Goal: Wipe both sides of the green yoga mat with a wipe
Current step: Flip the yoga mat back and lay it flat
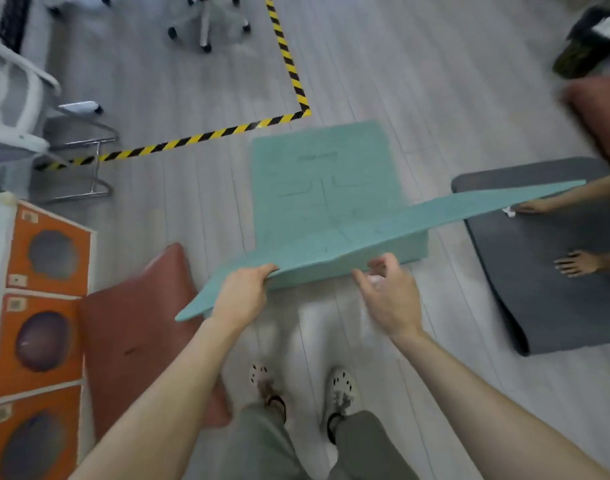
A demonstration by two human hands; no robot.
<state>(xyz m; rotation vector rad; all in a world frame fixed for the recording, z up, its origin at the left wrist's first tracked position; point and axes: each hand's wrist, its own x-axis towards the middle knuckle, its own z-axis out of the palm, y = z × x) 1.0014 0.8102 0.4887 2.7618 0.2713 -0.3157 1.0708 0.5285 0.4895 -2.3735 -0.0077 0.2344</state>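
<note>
Clogs in white stand on the pale plank floor, closest to us, below grey-green trouser legs. Just ahead, our left hand grips the near edge of the green yoga mat, fingers curled over the top. Our right hand sits at the same edge a little to the right, fingers curled round a small white wad (the wipe, as far as the blur lets us tell). The mat's near part is lifted off the floor and stretches from a tip at lower left to a tip far right; its far part lies flat, printed lines facing up.

To the left, a red cushion rests beside stacked orange boxes. To the right lies a grey mat, where another person's hand presses flat. Farther off, yellow-black tape turns a corner just beyond the green mat's far edge, and wheeled chair bases stand at the floor's far edge.
</note>
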